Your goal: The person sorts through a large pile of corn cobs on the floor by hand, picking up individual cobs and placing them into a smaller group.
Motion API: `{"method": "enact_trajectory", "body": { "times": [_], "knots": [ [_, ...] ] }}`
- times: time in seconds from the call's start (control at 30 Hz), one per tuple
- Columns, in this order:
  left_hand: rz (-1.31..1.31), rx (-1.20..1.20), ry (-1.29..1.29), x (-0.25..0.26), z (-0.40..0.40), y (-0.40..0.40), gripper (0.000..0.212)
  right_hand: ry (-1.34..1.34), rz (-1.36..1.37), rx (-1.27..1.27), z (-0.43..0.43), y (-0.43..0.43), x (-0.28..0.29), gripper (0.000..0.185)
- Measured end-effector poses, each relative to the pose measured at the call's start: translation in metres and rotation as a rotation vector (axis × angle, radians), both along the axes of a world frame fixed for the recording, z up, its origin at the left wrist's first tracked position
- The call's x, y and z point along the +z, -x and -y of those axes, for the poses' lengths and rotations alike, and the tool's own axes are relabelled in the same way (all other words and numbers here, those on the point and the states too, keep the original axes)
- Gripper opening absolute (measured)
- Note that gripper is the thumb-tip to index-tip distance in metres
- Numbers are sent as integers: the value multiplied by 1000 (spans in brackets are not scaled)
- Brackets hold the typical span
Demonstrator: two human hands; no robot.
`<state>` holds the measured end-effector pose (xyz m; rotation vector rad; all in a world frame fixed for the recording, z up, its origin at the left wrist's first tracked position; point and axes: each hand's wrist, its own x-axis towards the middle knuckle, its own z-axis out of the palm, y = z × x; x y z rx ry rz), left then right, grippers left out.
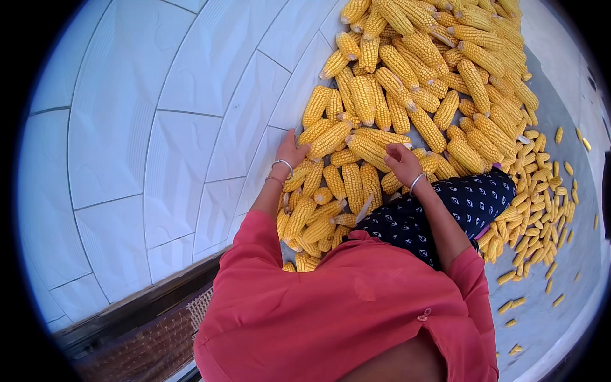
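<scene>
Many husked yellow corn cobs lie heaped before me. My left hand point(290, 152) is at the heap's left edge, close to the tiled wall. Its fingers and thumb are apart around the ends of two cobs, one of them a corn cob point(330, 139) lying slantwise; whether it grips either is unclear. My right hand point(405, 164) hovers over the heap with bent fingers and nothing seen in it. Its thumb is close to the end of another corn cob point(367, 152). Each wrist wears a silver-coloured bangle.
Pale tiles cover the wall point(186, 148) at left. A dark patterned cloth point(458, 200) covers my leg, which lies across the cobs. More cobs point(539, 205) spread over the grey floor point(568, 286) at right. A brown woven panel point(148, 344) is at lower left.
</scene>
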<state>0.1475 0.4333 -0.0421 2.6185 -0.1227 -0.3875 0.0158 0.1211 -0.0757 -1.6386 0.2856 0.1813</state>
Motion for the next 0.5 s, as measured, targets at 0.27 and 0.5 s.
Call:
{"method": "enact_trajectory", "body": {
  "times": [0.27,0.5],
  "knots": [
    [-264,32,50,14,40,-9,58,735,50,377,-35,-22,12,65],
    [-274,15,12,5,45,-6,56,841,-62,406,-32,-37,7,58]
  ]
}}
